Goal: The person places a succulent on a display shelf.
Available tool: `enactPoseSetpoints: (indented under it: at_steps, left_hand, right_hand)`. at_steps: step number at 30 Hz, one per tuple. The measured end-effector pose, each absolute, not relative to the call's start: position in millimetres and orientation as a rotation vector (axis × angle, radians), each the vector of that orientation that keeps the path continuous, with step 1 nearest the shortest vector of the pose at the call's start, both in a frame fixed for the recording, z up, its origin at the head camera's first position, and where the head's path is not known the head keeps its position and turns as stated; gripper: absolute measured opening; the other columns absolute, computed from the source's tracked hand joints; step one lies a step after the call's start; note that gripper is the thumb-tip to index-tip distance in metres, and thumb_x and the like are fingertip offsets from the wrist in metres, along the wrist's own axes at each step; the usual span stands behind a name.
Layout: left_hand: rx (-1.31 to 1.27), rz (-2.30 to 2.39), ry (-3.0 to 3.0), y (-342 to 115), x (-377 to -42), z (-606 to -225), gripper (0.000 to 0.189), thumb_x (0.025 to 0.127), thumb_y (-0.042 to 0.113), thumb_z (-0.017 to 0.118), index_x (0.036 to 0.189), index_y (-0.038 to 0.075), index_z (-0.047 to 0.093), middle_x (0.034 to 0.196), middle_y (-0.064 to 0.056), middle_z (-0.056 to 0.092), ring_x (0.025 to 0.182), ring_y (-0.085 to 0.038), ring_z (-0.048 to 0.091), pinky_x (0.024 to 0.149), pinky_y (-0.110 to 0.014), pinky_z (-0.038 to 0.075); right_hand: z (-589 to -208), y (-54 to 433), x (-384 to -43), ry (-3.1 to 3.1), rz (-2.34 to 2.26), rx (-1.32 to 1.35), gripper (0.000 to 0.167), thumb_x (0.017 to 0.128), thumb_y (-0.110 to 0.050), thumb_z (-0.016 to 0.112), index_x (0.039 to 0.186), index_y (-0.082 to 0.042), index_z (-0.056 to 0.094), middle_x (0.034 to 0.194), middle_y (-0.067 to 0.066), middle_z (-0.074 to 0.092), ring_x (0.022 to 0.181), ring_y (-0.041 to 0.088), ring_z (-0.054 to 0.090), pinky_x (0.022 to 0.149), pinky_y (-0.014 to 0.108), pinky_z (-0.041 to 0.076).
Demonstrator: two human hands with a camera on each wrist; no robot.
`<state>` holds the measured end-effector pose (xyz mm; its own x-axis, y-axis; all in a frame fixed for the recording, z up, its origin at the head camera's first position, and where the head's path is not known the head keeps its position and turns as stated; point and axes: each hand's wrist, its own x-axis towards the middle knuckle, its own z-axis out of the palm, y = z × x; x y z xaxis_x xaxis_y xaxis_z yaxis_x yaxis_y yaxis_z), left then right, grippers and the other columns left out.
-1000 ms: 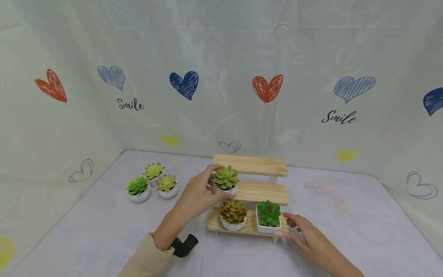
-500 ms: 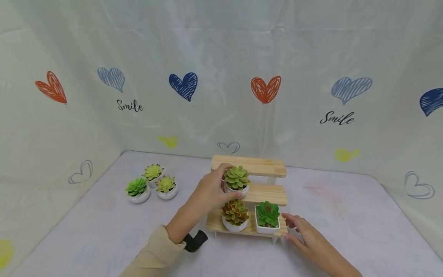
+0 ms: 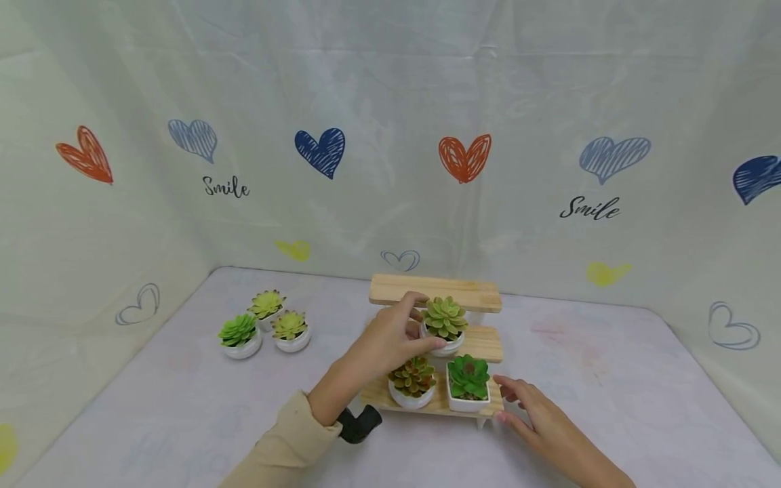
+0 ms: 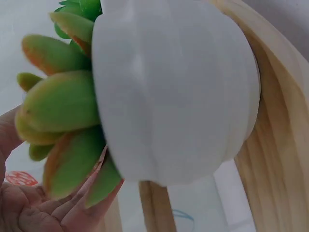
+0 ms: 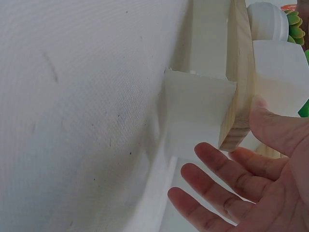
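My left hand (image 3: 387, 342) pinches a white round pot holding a pale green succulent (image 3: 445, 318), thumb at the front and fingers behind. That pot is over the middle shelf (image 3: 486, 344) of a three-tier wooden stand. On the bottom shelf (image 3: 441, 404) sit a round pot with a rust-tipped succulent (image 3: 411, 379) and a square pot with a dark green succulent (image 3: 468, 379). The round pot (image 4: 174, 92) fills much of the left wrist view. At the bottom shelf's right end, my right hand (image 3: 543, 420) spreads loosely, its thumb (image 5: 270, 123) against the wooden edge.
Three more potted succulents stand together on the left of the table: a bright green one (image 3: 239, 332), a yellow-green one (image 3: 289, 327) and another behind (image 3: 267, 306). The stand's top shelf (image 3: 436, 291) rises behind the left hand, near the printed cloth backdrop (image 3: 390, 203).
My left hand has carried the pale green succulent rightward along the middle shelf, from its left end to past the centre. My right hand has stayed at the stand's right end.
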<state>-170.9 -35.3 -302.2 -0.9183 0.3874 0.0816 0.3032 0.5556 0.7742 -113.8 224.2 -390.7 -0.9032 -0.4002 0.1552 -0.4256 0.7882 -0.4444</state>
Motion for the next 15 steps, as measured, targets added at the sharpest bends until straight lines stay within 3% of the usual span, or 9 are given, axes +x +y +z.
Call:
enactPoseSetpoints:
  at_steps: [10, 15]
  left_hand:
    - [0.554, 1.451, 2.566, -23, -177, -308, 0.047, 0.083, 0.033, 0.07, 0.118, 0.007, 0.05, 0.12, -0.014, 0.059, 0.107, -0.025, 0.062, 0.079, -0.032, 0.055]
    - [0.569, 1.433, 2.567, -19, -177, -308, 0.045, 0.083, 0.033, 0.069, 0.116, 0.007, 0.052, 0.119, -0.015, 0.061, 0.107, -0.025, 0.062, 0.08, -0.032, 0.055]
  right_hand:
    - [-390, 225, -114, -2.924, 0.787, 0.679, 0.051, 0.092, -0.032, 0.055, 0.131, -0.001, 0.045, 0.109, -0.001, 0.057, 0.094, 0.017, 0.057, 0.078, 0.033, 0.052]
    - [-388, 225, -113, -2.931, 0.807, 0.669, 0.052, 0.092, -0.034, 0.054, 0.132, -0.002, 0.044, 0.11, 0.0, 0.057, 0.094, 0.017, 0.057, 0.079, 0.033, 0.052]
